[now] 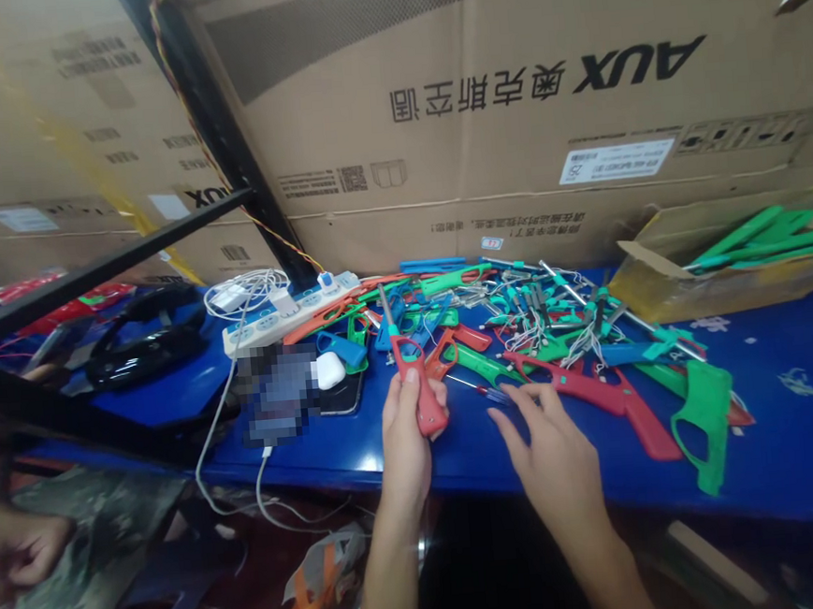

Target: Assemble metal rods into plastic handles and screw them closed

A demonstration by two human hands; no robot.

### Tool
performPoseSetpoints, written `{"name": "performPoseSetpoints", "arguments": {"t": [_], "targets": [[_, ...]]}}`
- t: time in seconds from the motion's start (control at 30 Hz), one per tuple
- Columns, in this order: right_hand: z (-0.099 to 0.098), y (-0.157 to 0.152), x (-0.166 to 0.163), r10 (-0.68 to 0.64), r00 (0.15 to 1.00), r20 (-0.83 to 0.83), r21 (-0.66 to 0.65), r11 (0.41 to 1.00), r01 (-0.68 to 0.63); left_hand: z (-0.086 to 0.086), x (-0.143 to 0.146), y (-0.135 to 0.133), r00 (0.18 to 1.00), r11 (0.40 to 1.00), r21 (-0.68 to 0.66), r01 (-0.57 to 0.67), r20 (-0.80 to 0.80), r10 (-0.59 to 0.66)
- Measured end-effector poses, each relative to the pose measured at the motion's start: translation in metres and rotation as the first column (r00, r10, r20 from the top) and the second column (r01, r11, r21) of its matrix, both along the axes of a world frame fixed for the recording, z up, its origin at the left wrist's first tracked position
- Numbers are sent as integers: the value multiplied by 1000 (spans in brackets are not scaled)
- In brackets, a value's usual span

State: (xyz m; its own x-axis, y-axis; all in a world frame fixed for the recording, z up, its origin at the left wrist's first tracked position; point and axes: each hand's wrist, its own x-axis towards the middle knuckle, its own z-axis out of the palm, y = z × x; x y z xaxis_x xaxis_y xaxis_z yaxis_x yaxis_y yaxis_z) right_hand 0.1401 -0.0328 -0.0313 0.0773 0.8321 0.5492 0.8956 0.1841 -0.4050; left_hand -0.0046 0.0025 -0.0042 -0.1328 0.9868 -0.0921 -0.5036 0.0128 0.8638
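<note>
My left hand is closed around the red handle of a utility lighter, whose metal tube points up and away over the pile. Over the table's front part, my right hand has its thumb and fingers apart. Its fingertips are at the dark handle of a screwdriver, whose thin shaft points left; I cannot make out a firm grip. Just beyond that hand lies a red lighter shell. A green lighter shell sits farther right.
Behind my hands spreads a pile of lighter parts with loose wires. A carton holds green pieces at right. Left are a power strip, a charging phone and a white earphone case. Another person's hand is far left, past a black metal frame.
</note>
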Motion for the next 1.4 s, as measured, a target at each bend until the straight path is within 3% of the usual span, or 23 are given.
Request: {"name": "performPoseSetpoints", "arguments": {"t": [0.07,0.17,0.3,0.4,0.5,0.6,0.77,0.93,1.4], "targets": [[-2,1,2,-17,998,53,-40,999,19,1,0,0,1000,1000,10,-8,3,8],[-2,1,2,12,1000,2,-96,995,-12,1,-1,0,1000,1000,23,-13,5,13],[3,-1,8,90,940,-328,-135,981,-141,1,-2,1,1000,999,37,8,-4,-8],[10,-2,14,155,693,-704,-11,974,-228,0,-3,1,999,998,51,35,-18,-34],[23,2,10,312,408,-858,262,949,-176,-4,-2,1,997,998,48,42,-62,-39],[33,11,-5,434,294,-852,416,901,-125,-8,0,3,990,999,27,18,-138,-15],[32,17,-30,506,162,-847,492,862,-124,-11,1,3,982,1000,22,7,-190,-3],[25,12,-35,540,132,-831,520,840,-157,-10,1,2,969,999,40,4,-246,5],[19,12,-31,537,191,-822,502,841,-204,-13,1,1,971,999,30,19,-237,-11]]}}
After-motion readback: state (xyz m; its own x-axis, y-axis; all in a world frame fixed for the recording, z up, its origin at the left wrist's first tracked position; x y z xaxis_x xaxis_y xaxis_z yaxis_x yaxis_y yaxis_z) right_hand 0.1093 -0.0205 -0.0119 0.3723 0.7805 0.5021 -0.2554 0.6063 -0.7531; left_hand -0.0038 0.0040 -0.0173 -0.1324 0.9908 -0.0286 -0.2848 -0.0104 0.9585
